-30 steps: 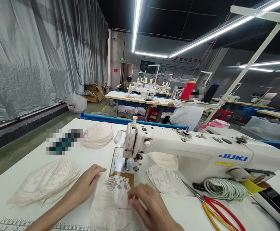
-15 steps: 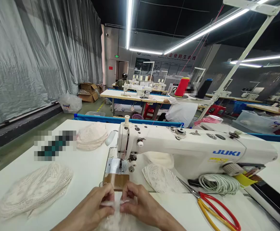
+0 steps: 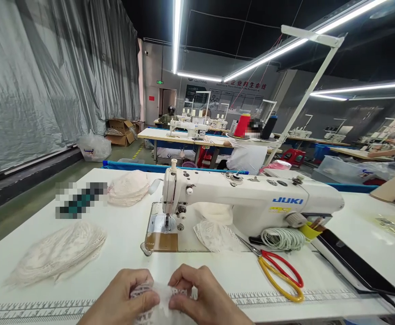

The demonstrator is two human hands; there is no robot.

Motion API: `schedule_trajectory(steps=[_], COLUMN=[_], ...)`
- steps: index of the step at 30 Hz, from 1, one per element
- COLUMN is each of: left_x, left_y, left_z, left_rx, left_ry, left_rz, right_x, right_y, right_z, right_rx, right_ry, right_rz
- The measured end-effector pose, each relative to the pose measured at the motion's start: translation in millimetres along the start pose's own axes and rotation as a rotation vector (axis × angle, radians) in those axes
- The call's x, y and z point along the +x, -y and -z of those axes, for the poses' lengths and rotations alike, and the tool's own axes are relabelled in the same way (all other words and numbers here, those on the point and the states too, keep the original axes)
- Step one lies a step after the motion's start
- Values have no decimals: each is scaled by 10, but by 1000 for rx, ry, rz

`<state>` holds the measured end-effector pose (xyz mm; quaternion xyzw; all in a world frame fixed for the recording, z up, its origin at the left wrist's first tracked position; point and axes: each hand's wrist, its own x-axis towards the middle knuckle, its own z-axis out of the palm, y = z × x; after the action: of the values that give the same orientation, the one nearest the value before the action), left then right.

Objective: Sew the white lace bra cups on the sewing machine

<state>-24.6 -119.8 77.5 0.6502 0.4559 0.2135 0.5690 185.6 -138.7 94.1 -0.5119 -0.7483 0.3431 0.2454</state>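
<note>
Both my hands are at the front of the sewing table, pinching one piece of white lace fabric (image 3: 162, 295) stretched between them. My left hand (image 3: 126, 295) has its thumb pressed on the left part of the lace, with an openwork edge bunched under the fingers. The right part is gripped between thumb and fingers of my right hand (image 3: 202, 293). The fabric's lower part runs out of the picture. Just beyond my hands stands a white sewing machine (image 3: 218, 189), its needle and presser foot (image 3: 167, 222) over the metal plate, apart from the lace.
Lace pieces lie stacked at left (image 3: 60, 253), behind them (image 3: 129, 187), and under the machine arm (image 3: 216, 237). Scissors (image 3: 280, 275) with red and yellow handles and a coiled pale cord (image 3: 283, 238) lie at right. A printed ruler (image 3: 41, 309) crosses the front edge.
My hands and the lace have come back from the machine's plate toward the table's front edge. The view has shifted, and the ruler now shows. Both hands keep their grip.
</note>
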Motion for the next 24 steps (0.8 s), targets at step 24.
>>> schedule_trajectory(steps=[24], left_x=[1527], left_y=[-98], left_z=[972], left_rx=[697], left_ry=[187], left_rz=[-100], right_x=[1044], right_y=[-755], right_z=[-146], right_rx=[-683], right_ry=[-388], right_rz=[859])
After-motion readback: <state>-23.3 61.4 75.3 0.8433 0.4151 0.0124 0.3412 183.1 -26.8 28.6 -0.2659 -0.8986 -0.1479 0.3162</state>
